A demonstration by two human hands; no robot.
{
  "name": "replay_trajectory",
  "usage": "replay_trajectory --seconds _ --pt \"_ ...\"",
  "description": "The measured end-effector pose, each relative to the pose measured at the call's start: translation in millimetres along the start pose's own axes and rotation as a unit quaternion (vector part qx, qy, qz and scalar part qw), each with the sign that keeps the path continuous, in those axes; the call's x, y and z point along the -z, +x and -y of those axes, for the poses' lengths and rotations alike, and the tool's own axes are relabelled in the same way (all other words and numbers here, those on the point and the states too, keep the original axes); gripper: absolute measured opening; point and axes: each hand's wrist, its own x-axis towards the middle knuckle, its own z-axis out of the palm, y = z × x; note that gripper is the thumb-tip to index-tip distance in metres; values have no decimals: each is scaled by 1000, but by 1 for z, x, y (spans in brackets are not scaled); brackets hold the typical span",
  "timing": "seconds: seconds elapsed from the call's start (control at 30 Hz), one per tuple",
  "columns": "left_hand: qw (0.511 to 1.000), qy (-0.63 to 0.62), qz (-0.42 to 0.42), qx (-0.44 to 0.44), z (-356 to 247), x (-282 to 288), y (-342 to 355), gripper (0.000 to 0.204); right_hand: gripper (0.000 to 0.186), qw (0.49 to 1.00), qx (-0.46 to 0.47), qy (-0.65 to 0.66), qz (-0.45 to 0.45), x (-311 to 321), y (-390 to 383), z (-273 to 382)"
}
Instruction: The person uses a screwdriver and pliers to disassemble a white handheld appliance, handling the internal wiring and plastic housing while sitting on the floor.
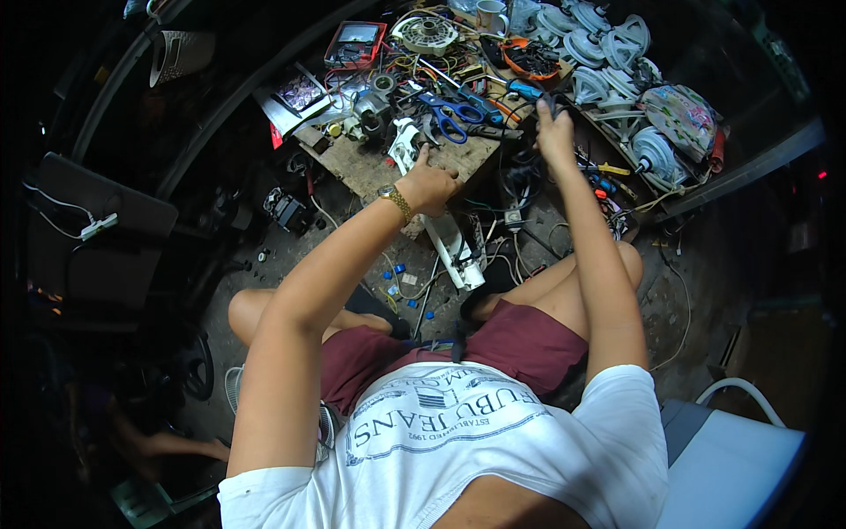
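Note:
My left hand (429, 185), with a gold watch (395, 202) on its wrist, is closed round a long white plastic part (453, 247). That part slants from the bench top down over its front edge, its lower end hanging above the floor. Further right and higher, my right hand (555, 139) is closed on a black cable, with dark loops around and below it. A blue-handled tool (526, 89) lies just left of these fingers; whether they touch it I cannot tell. Blue-handled scissors (452, 118) rest on the wood between my hands.
The wooden bench (357, 167) is crowded with wires, tools, a red-framed multimeter (355, 44) and a mug (492, 18). Several white pulley-like wheels (584, 46) pile up at the right, near a patterned cloth bag (679, 119). Small blue pieces (399, 268) and cords lie on the floor.

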Motion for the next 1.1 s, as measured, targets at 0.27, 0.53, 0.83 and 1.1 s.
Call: replay_trajectory --seconds 0.27,0.53,0.83,1.1 --pt "978 148 -127 -67 12 -9 9 13 19 969 222 -104 38 -51 -50 -37" --pt "932 74 -354 -13 7 -6 -26 9 23 902 210 -227 302 -64 -71 -48" --pt "892 -79 -421 145 -17 -43 -37 13 20 974 170 17 -149 -78 -63 -9" --pt "939 -100 -308 116 -13 -44 -53 20 21 998 43 -36 38 -44 -89 -17"
